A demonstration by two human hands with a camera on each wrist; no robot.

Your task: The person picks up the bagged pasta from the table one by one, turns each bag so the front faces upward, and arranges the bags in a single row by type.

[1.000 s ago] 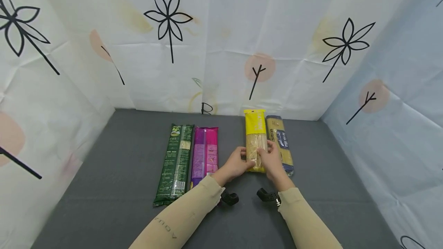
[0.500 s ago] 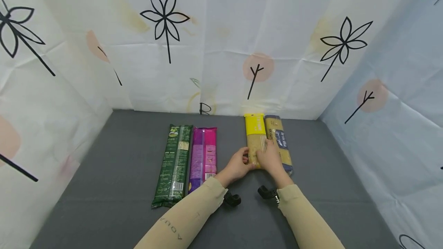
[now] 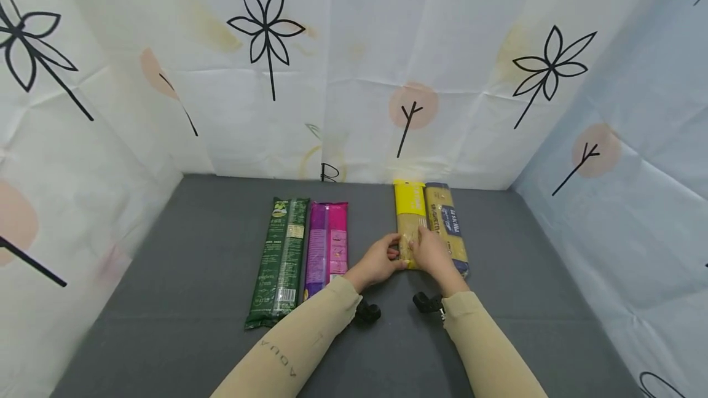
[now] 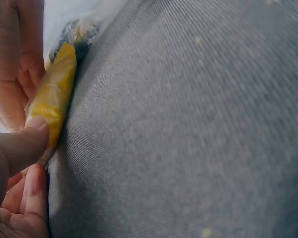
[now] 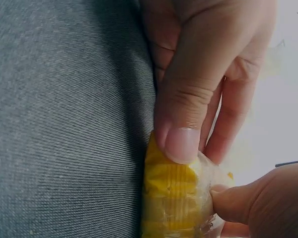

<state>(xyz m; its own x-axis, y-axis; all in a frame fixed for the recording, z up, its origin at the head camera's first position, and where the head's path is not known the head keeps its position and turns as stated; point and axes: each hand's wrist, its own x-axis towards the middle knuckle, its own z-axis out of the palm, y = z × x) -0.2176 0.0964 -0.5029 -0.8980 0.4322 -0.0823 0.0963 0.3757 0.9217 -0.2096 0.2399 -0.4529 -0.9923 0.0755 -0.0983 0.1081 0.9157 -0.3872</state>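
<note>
A yellow pasta pack (image 3: 410, 201) with a clear window lies lengthwise on the grey table, its near end between both hands. My left hand (image 3: 380, 261) grips its near left corner. The left thumb (image 5: 181, 141) presses on the yellow end, as the right wrist view shows. From the right, my right hand (image 3: 432, 253) holds the same pack, its thumb (image 5: 233, 201) on the wrapper and its other fingers mostly hidden. Close along the right side lies a tan and blue spaghetti pack (image 3: 452, 235), partly behind the right hand.
On the left, a green spaghetti pack (image 3: 278, 263) lies beside a purple and pink pack (image 3: 327, 244), whose near end the left sleeve (image 3: 298, 336) partly covers. Patterned white cloth walls (image 3: 354, 115) stand behind and at both sides of the grey table (image 3: 182, 287).
The yellow pack has come down flatter and shifted slightly right, nearer the tan pack. Both hands have stayed on it throughout. The other packs lie as before.
</note>
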